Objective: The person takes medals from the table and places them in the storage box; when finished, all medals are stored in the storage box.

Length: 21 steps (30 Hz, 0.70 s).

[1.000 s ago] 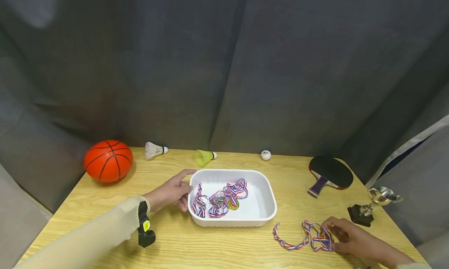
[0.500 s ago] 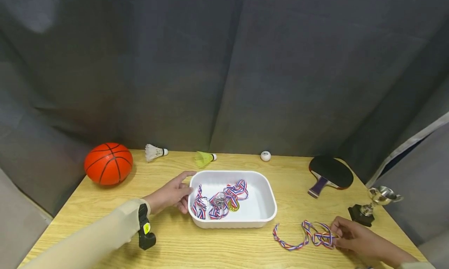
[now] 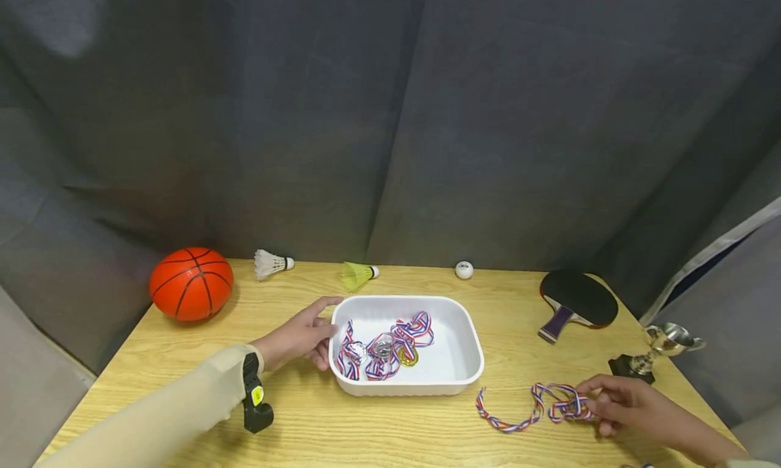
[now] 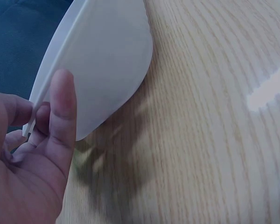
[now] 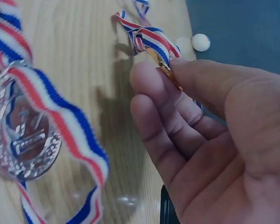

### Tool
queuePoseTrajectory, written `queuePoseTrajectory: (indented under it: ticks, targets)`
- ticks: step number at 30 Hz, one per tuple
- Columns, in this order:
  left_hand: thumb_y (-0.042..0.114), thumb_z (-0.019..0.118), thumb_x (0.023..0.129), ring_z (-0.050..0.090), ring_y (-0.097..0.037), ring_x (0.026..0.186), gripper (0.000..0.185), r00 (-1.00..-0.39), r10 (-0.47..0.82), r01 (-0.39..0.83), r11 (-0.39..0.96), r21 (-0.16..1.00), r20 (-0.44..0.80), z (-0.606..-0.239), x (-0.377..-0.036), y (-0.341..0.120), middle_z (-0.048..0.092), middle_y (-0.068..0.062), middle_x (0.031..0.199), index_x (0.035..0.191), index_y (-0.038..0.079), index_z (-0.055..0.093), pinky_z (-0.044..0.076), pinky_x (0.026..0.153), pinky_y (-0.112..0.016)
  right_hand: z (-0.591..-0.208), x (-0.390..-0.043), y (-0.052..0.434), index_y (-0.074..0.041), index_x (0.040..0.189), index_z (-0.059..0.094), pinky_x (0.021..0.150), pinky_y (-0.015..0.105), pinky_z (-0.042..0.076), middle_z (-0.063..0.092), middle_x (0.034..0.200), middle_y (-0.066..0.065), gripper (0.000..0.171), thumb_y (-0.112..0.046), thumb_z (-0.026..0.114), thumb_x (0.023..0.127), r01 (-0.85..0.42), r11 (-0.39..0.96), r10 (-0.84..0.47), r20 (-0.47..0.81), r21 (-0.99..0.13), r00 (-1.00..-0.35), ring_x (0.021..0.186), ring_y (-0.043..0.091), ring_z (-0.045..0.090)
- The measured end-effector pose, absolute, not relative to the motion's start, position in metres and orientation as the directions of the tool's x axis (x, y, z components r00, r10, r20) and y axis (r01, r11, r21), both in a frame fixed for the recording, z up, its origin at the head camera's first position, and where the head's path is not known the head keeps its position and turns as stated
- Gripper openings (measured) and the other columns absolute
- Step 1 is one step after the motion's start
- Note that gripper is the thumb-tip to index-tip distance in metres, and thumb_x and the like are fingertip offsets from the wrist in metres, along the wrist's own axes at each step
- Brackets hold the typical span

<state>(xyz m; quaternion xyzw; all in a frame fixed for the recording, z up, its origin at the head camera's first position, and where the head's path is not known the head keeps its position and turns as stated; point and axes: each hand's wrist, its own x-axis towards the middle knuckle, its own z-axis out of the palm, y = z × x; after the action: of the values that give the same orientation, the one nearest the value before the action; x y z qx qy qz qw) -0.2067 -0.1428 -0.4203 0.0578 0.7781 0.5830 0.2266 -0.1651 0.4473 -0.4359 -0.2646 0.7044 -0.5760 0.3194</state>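
My right hand (image 3: pixel 596 401) is at the table's front right, pinching a gold medal (image 5: pixel 164 70) between thumb and forefinger. Its red, white and blue ribbon (image 3: pixel 564 408) trails left over the wood. A silver medal (image 5: pixel 21 140) on a like ribbon lies flat on the table just below that hand. My left hand (image 3: pixel 314 332) rests against the left end of a white tray (image 3: pixel 464 349); its thumb (image 4: pixel 60 109) lies along the tray's outer wall (image 4: pixel 107 60). Several ribboned medals (image 3: pixel 384 346) are heaped in the tray's left half.
An orange basketball (image 3: pixel 192 283) sits at the back left. Two shuttlecocks (image 3: pixel 271 262) (image 3: pixel 358 274) and a small white ball (image 3: pixel 464 270) line the back edge. A table-tennis paddle (image 3: pixel 576 300) and a small trophy (image 3: pixel 655 351) stand at the right. Dark curtains close in behind.
My right hand has shifted slightly right and taken the gold medal in a pinch, drawing the ribbon bunch with it. The left hand and tray have not moved.
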Motion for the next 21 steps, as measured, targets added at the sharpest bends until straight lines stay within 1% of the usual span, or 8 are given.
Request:
queuePoseTrajectory:
  ticks: [3, 4, 7, 9, 11, 14, 17, 21]
  targets:
    - [0.008, 0.049, 0.109, 0.065, -0.016, 0.066, 0.063, -0.891, 0.359, -0.169, 0.306, 0.937, -0.278, -0.421, -0.206, -0.143, 0.064, -0.018, 0.096, 0.165, 0.018, 0.023, 0.063, 0.057, -0.027, -0.429, -0.165, 0.449, -0.023, 0.138, 0.064, 0.062, 0.037, 0.056, 0.071, 0.096, -0.007, 0.048, 0.005, 0.036, 0.111, 0.024, 0.23, -0.701, -0.183, -0.973, -0.689, 0.077, 0.014, 0.067]
    - [0.008, 0.049, 0.109, 0.065, -0.015, 0.066, 0.063, -0.89, 0.364, -0.166, 0.304, 0.938, -0.275, -0.421, -0.206, -0.143, 0.064, -0.018, 0.096, 0.166, 0.018, 0.022, 0.063, 0.057, -0.027, -0.427, -0.165, 0.45, -0.025, 0.138, 0.064, 0.065, 0.034, 0.059, 0.072, 0.096, -0.006, 0.048, 0.003, 0.036, 0.111, 0.024, 0.251, -0.683, -0.195, -0.968, -0.704, 0.079, 0.013, 0.068]
    - [0.008, 0.049, 0.109, 0.065, -0.015, 0.066, 0.063, -0.889, 0.371, -0.161, 0.298, 0.941, -0.269, -0.421, -0.207, -0.143, 0.063, -0.017, 0.094, 0.165, 0.018, 0.022, 0.063, 0.058, -0.026, -0.416, -0.165, 0.45, -0.028, 0.137, 0.063, 0.073, 0.032, 0.062, 0.073, 0.096, -0.005, 0.043, -0.004, 0.037, 0.113, 0.029, 0.316, -0.612, -0.228, -0.948, -0.757, 0.084, 0.012, 0.07]
    - [0.008, 0.048, 0.109, 0.065, -0.015, 0.066, 0.063, -0.888, 0.373, -0.159, 0.298, 0.941, -0.268, -0.421, -0.207, -0.143, 0.063, -0.017, 0.094, 0.165, 0.018, 0.022, 0.063, 0.058, -0.026, -0.408, -0.165, 0.447, -0.023, 0.138, 0.062, 0.073, 0.032, 0.061, 0.073, 0.095, -0.005, 0.037, -0.008, 0.038, 0.114, 0.001, 0.37, -0.553, -0.221, -0.929, -0.803, 0.083, 0.014, 0.069]
    - [0.008, 0.048, 0.109, 0.065, -0.015, 0.066, 0.063, -0.888, 0.373, -0.159, 0.298, 0.941, -0.269, -0.421, -0.207, -0.143, 0.063, -0.017, 0.094, 0.165, 0.018, 0.022, 0.063, 0.058, -0.026, -0.4, -0.165, 0.441, -0.015, 0.137, 0.061, 0.072, 0.033, 0.059, 0.072, 0.093, -0.006, 0.03, -0.012, 0.041, 0.114, -0.028, 0.434, -0.476, -0.203, -0.901, -0.856, 0.082, 0.016, 0.068]
    - [0.008, 0.048, 0.109, 0.065, -0.016, 0.067, 0.063, -0.887, 0.375, -0.159, 0.298, 0.941, -0.269, -0.421, -0.207, -0.143, 0.063, -0.017, 0.095, 0.166, 0.019, 0.022, 0.063, 0.058, -0.026, -0.386, -0.166, 0.43, -0.004, 0.134, 0.057, 0.069, 0.034, 0.055, 0.069, 0.091, -0.008, 0.028, -0.017, 0.045, 0.113, -0.046, 0.507, -0.379, -0.174, -0.861, -0.909, 0.08, 0.019, 0.066]
    - [0.008, 0.048, 0.109, 0.065, -0.016, 0.067, 0.063, -0.886, 0.379, -0.157, 0.296, 0.942, -0.267, -0.421, -0.206, -0.144, 0.063, -0.017, 0.094, 0.166, 0.018, 0.022, 0.063, 0.059, -0.026, -0.373, -0.169, 0.42, -0.002, 0.131, 0.056, 0.068, 0.033, 0.054, 0.066, 0.089, -0.008, 0.028, -0.021, 0.047, 0.113, -0.064, 0.543, -0.324, -0.139, -0.837, -0.936, 0.079, 0.019, 0.065]
    - [0.008, 0.048, 0.109, 0.065, -0.016, 0.067, 0.063, -0.887, 0.378, -0.156, 0.295, 0.942, -0.266, -0.422, -0.207, -0.144, 0.064, -0.018, 0.097, 0.166, 0.018, 0.022, 0.063, 0.059, -0.026, -0.355, -0.174, 0.409, -0.005, 0.128, 0.058, 0.062, 0.033, 0.052, 0.067, 0.087, -0.007, 0.023, -0.019, 0.05, 0.112, -0.128, 0.561, -0.304, -0.059, -0.818, -0.951, 0.077, 0.019, 0.065]
